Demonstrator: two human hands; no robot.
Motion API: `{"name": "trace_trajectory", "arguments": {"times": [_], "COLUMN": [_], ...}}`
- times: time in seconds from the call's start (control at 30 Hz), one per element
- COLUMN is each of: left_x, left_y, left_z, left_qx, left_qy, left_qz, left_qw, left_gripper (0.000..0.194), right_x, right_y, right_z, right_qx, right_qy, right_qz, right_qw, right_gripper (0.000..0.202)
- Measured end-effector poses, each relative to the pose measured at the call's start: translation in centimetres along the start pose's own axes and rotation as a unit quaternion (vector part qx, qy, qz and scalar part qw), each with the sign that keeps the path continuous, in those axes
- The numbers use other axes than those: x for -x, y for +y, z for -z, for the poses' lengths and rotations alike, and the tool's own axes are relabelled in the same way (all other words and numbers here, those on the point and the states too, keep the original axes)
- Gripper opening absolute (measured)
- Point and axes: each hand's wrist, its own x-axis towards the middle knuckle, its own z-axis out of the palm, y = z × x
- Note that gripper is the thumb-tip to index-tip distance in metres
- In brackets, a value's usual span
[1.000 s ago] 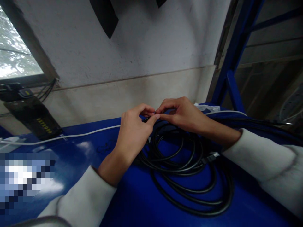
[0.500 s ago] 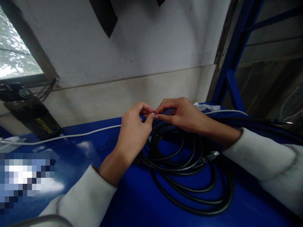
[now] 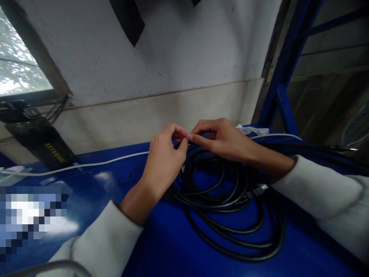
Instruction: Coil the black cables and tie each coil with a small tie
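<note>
My left hand (image 3: 168,154) and my right hand (image 3: 221,138) meet fingertip to fingertip above the back of the blue table (image 3: 164,246). Both are closed in a pinch, thumbs against forefingers. Whatever lies between the tips is hidden by the fingers. Just below them a coil of black cable (image 3: 235,254) spreads in loose loops on the table. A connector with a silvery end (image 3: 261,189) rests on the loops under my right forearm.
A dark bottle (image 3: 43,140) with yellow lettering leans at the left below the window. A white cable (image 3: 109,161) runs along the table's back. Crumpled clear plastic (image 3: 250,130) lies behind my right hand. A blue metal frame (image 3: 285,77) rises at the right.
My right thumb has shifted up and left over the left fingertips, covering the small dark thing that showed between them. The cable coil stays put.
</note>
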Motion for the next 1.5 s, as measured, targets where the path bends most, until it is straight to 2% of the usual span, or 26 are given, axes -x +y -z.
{"name": "trace_trajectory", "arguments": {"times": [1.07,1.23,1.5], "left_x": [0.02,0.08,0.04], "left_y": [-0.27,-0.21,-0.09], "left_z": [-0.2,-0.26,-0.35], "left_qx": [-0.002,0.002,0.004], "left_qy": [-0.002,-0.003,0.011], "left_qz": [-0.025,-0.036,-0.009], "left_qw": [1.0,0.999,1.0], "left_gripper": [0.012,0.014,0.012], "right_x": [-0.04,0.01,0.07], "right_y": [0.73,0.98,0.75], "right_z": [-0.24,-0.29,-0.34], "right_qx": [-0.023,-0.006,0.01], "right_qy": [-0.008,0.006,0.019], "right_qz": [0.006,0.006,0.018], "right_qw": [1.0,1.0,1.0], "right_gripper": [0.019,0.018,0.017]}}
